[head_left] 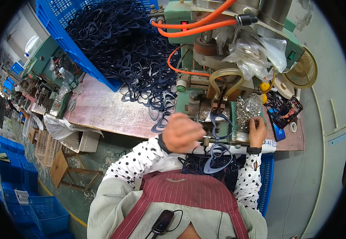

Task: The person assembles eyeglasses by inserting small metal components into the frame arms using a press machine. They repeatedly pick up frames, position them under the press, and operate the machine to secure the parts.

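L hand [182, 132] is curled shut on a dark blue eyeglass frame front [220, 124], held at the green press machine [204, 85]. R hand [257, 131] is rested w/ fingers bent in a pile of small silver metal parts [247, 106]; grasp can't be told. More frame fronts [133, 51] are heaped from a blue crate [67, 44] over the worn surface [101, 109].
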Demonstrator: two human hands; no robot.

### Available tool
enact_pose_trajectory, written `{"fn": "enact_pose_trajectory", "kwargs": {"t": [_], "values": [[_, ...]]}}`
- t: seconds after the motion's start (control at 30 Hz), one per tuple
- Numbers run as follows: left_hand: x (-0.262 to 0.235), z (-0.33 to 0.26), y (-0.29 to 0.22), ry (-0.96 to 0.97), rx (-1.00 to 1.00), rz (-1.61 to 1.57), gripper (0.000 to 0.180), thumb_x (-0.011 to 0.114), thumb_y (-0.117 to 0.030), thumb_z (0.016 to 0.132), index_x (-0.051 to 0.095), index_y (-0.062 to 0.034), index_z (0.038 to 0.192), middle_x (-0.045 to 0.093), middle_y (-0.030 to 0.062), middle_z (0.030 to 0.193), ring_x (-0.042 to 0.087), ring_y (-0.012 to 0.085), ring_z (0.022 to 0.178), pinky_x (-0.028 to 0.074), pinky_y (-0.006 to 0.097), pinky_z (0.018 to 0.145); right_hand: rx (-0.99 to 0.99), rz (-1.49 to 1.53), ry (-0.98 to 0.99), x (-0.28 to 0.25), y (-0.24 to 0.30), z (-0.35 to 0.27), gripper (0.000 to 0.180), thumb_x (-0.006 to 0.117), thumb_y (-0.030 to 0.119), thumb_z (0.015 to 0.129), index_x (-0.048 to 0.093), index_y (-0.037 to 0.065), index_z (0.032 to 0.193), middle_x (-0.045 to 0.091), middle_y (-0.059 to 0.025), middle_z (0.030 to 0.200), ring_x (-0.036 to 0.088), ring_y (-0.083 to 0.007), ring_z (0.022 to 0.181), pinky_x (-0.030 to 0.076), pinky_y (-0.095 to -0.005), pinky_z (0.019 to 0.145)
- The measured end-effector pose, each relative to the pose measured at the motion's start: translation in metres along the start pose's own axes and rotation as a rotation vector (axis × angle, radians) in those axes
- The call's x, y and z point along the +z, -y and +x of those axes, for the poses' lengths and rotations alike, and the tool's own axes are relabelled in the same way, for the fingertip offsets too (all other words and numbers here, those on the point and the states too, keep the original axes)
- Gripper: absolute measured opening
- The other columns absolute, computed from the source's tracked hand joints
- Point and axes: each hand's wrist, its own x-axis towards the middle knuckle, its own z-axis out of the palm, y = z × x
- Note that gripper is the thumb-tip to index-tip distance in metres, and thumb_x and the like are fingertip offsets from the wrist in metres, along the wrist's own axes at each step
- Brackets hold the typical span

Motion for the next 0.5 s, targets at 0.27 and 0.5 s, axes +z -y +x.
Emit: {"fn": "enact_pose_trajectory", "kwargs": {"t": [0.27,0.5], "values": [[-0.009,-0.083,0.136,0.553,-0.738,0.714,0.024,0.058,-0.012,0.081,0.072,-0.0202,0.098,0.058,0.0062,0.116,0.053,0.0259,0.105,0.042,0.042,0.082,-0.066,-0.088,-0.096,0.005,-0.001,-0.002,0.015,0.064,0.019,0.089,0.070,0.008,0.097,0.071,-0.0131,0.085,0.068,-0.0298,0.076,0.052,-0.0378,0.069],[-0.011,-0.091,0.152,0.631,-0.784,0.561,0.025,0.063,-0.009,0.079,0.071,-0.0218,0.099,0.058,0.0089,0.096,0.063,0.0307,0.087,0.050,0.043,0.072,-0.095,-0.078,-0.115,0.002,-0.002,-0.001,0.013,0.066,0.017,0.086,0.071,0.008,0.095,0.071,-0.0119,0.085,0.068,-0.0291,0.077,0.052,-0.0370,0.069]]}}
